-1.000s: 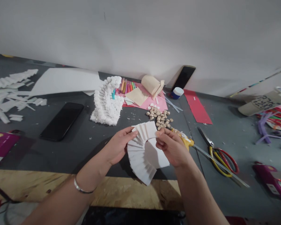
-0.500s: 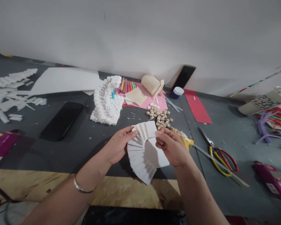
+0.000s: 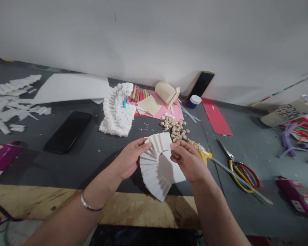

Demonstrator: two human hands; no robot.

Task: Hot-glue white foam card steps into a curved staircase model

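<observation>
A white pleated paper fan (image 3: 150, 165) curves in a C shape between my hands, above the table's front edge. My left hand (image 3: 132, 155) pinches its upper left folds, thumb on top. The flat upper right end is held between the thumb and fingers of my right hand (image 3: 187, 157). A plain white panel (image 3: 170, 167) shows inside the curve. Just beyond my hands lies a heap of small round brown pieces (image 3: 178, 130). A yellow glue gun (image 3: 206, 154) with a long clear glue stick lies partly hidden behind my right hand.
A fluffy white paper model (image 3: 118, 112) stands behind my left hand, near a black phone (image 3: 68, 132). Scissors (image 3: 238, 167) with red and yellow handles lie to the right. Farther back are a small jar (image 3: 194, 101), a paper roll (image 3: 166, 92) and red paper (image 3: 217, 116). Purple cutters (image 3: 299, 196) sit at right.
</observation>
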